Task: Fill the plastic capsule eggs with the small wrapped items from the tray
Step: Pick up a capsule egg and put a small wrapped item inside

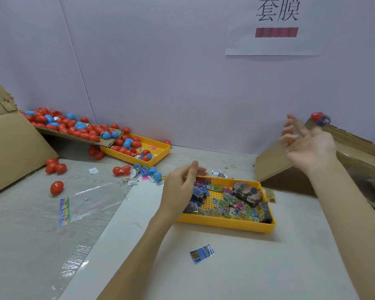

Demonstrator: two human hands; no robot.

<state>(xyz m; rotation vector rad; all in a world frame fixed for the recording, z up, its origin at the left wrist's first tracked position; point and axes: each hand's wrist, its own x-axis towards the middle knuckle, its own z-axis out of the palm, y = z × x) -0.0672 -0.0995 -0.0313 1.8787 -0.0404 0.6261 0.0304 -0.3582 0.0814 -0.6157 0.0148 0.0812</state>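
Grey table meets white wall, cardboard ramps flanking.

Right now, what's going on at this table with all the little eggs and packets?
A person is packing capsule eggs. The right hand is open and raised by a cardboard ramp, where a red egg sits at the top edge, apparently just let go. The left hand hovers, holding nothing, over the near yellow tray of wrapped packets. Unfilled red and blue eggs spill from a cardboard chute into a second yellow tray at the back left.
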